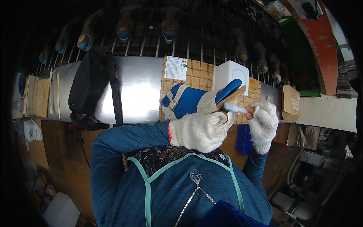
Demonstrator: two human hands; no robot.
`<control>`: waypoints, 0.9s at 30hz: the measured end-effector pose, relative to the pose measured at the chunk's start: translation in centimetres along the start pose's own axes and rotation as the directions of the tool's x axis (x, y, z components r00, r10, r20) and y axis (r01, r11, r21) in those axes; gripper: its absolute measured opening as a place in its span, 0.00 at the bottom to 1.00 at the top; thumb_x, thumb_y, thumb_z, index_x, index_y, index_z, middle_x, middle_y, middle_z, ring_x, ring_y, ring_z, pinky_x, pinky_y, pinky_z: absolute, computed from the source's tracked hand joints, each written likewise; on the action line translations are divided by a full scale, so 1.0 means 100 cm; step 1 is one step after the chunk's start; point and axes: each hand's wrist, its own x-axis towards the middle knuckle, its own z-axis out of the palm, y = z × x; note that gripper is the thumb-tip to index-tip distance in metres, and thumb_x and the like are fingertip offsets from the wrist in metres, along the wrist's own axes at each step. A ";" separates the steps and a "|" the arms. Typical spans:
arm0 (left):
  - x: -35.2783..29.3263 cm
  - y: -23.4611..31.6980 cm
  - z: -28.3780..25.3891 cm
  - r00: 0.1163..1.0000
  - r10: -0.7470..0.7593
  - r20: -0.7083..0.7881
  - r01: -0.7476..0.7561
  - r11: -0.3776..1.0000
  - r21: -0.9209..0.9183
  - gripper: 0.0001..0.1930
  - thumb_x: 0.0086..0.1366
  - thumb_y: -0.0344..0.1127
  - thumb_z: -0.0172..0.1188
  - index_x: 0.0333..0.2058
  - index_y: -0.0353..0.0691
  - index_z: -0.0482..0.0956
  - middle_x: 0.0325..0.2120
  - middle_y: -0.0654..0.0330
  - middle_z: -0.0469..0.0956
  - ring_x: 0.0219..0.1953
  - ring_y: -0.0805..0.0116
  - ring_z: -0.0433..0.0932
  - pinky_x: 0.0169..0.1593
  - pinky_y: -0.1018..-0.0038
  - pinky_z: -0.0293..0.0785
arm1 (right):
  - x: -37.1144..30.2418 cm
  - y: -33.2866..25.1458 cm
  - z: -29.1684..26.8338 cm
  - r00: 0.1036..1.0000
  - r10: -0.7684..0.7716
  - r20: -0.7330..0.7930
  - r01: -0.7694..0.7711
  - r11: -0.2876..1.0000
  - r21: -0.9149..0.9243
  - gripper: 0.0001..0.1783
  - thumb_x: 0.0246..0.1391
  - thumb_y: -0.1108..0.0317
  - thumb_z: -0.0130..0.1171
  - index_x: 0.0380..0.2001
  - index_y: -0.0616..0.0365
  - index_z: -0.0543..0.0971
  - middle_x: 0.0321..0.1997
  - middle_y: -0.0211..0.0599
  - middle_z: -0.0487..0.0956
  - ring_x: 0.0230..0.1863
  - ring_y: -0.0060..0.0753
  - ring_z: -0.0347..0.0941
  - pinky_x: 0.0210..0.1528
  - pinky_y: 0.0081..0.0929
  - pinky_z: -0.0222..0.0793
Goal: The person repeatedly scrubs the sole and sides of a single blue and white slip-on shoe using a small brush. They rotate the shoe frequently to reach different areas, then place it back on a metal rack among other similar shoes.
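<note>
The left hand (200,130), in a white knit glove, is closed around the heel end of a blue and beige shoe (196,100), holding it up over the tan cutting mat (196,75) with its toe pointing left. Just right of it, the gloved right hand (262,121) pinches a white brush (235,108), whose tip touches the shoe's sole edge. A white tub (228,73) stands just beyond the shoe, and a black bag (92,85) lies well to the left.
</note>
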 end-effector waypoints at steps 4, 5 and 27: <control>-0.002 -0.003 0.006 1.000 0.000 0.009 0.001 0.993 -0.121 0.17 0.74 0.36 0.49 0.57 0.36 0.70 0.50 0.61 0.74 0.54 0.73 0.74 0.64 0.80 0.68 | 0.001 0.000 0.001 0.999 -0.045 -0.017 0.044 0.997 -0.055 0.13 0.31 0.73 0.75 0.25 0.56 0.83 0.32 0.33 0.81 0.35 0.35 0.76 0.41 0.32 0.62; -0.002 -0.002 0.008 1.000 -0.025 -0.013 0.019 0.936 -0.352 0.17 0.74 0.35 0.50 0.57 0.36 0.70 0.50 0.61 0.74 0.54 0.72 0.74 0.64 0.80 0.68 | 0.000 0.001 0.001 0.999 -0.043 -0.018 0.042 0.997 -0.062 0.13 0.30 0.73 0.75 0.25 0.56 0.83 0.32 0.33 0.82 0.35 0.35 0.76 0.41 0.32 0.62; -0.006 -0.001 0.035 0.933 0.070 -0.354 -0.116 0.987 -0.110 0.18 0.73 0.38 0.52 0.57 0.36 0.68 0.48 0.58 0.73 0.52 0.70 0.75 0.60 0.77 0.73 | -0.034 0.005 0.057 0.857 0.284 -0.429 -0.232 0.958 0.170 0.15 0.39 0.79 0.73 0.34 0.59 0.84 0.39 0.39 0.81 0.42 0.40 0.76 0.45 0.34 0.71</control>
